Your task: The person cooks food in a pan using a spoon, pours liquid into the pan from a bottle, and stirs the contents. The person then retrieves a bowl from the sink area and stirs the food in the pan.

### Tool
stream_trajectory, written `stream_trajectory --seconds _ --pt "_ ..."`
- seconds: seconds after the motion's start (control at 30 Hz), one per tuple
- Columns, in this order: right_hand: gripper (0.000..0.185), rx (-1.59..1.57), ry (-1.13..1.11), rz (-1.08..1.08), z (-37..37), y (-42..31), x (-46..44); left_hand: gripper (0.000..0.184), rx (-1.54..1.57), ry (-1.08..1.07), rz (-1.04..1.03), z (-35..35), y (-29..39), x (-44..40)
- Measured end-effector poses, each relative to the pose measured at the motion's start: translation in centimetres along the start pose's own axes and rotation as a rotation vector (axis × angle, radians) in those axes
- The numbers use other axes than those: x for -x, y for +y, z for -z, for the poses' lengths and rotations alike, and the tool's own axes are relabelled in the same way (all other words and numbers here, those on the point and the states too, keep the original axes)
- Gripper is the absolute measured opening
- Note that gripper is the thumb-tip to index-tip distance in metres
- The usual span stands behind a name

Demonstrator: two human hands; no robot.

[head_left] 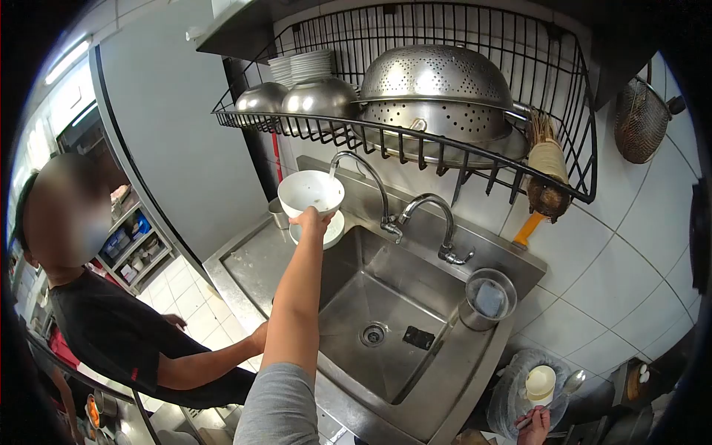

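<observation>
My left hand stretches over the sink's left corner, its fingers closed on the rim of a white bowl with small bits of residue inside. The bowl is tilted toward me beneath the left faucet. Below it, partly hidden, a second white dish rests on the counter. At the lower right, my right hand is closed around a metal spoon. That hand is beside a bin lined with clear plastic. A cream-coloured cup shows at the bin, just above my fingers.
A steel sink holds a dark rectangular object. A steel pot stands at its right corner. Overhead, a black wire rack carries colanders and bowls. A person in black stands close on the left, one arm near the counter.
</observation>
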State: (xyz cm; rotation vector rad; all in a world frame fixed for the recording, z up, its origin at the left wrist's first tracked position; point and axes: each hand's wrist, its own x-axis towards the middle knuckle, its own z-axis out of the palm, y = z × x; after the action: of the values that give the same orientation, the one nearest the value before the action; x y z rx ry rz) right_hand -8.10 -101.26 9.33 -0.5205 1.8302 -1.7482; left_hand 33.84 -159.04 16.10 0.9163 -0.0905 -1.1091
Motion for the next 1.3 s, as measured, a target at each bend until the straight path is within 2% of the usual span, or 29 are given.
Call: stream_trajectory --seconds 0.2,0.3,0.4,0.5,0.6,0.7,0.73,0.83,0.87,0.9,1.07,1.17,1.23,1.3 --pt "0.013 -0.142 -0.01 -0.072 0.0 0.9 -0.6 0.069 0.018 0.064 0.072 0.0 0.3 -0.1" --pt "0.014 -0.193 -0.024 -0.1 0.0 0.8 -1.0 0.071 -0.1 -0.047 0.257 1.2 1.7 -1.6" --pt "0.014 -0.214 -0.038 -0.113 -0.3 1.0 -1.5 0.062 -0.145 -0.218 0.365 2.1 3.1 -2.1" --pt "0.016 -0.146 -0.057 -0.071 -1.1 0.0 -1.1 0.054 -0.147 -0.301 0.381 2.5 4.3 -0.6" --pt "0.018 -0.11 -0.088 -0.036 -1.1 0.1 -0.9 0.055 -0.163 -0.334 0.403 3.6 5.6 2.2" --pt "0.019 -0.079 -0.14 0.003 -1.2 -0.3 -0.8 0.055 -0.149 -0.397 0.536 5.8 6.7 3.5" --pt "0.019 -0.063 -0.166 0.018 -1.4 -0.7 -0.7 0.055 -0.174 -0.383 0.508 6.7 6.8 4.3" --pt "0.017 -0.228 -0.139 -0.258 -3.4 -2.6 -0.7 0.059 -0.179 -0.463 0.521 9.8 8.8 10.2" --pt "0.015 -0.309 -0.42 -0.078 -3.1 -0.4 -2.5 0.06 -0.182 -0.466 0.489 11.0 9.2 12.2" --pt "0.017 -0.301 -0.504 -0.113 -2.2 1.2 -4.1 0.06 -0.195 -0.462 0.497 12.4 9.8 14.3" --pt "0.021 -0.167 -0.949 -0.255 -7.6 -2.4 -4.6 0.057 -0.257 -0.346 0.465 20.3 12.3 28.5" --pt "0.02 -0.078 -1.218 -0.312 -10.5 -3.3 -3.7 0.06 -0.232 -0.416 0.338 27.7 11.9 36.8" --pt "0.021 -0.004 -1.391 -0.317 -12.6 -4.0 -1.9 0.06 -0.209 -0.257 0.356 31.6 12.1 44.3" --pt "0.021 0.011 -1.547 -0.352 -14.1 -3.5 0.3 0.061 -0.124 -0.154 0.283 36.5 11.4 51.4"
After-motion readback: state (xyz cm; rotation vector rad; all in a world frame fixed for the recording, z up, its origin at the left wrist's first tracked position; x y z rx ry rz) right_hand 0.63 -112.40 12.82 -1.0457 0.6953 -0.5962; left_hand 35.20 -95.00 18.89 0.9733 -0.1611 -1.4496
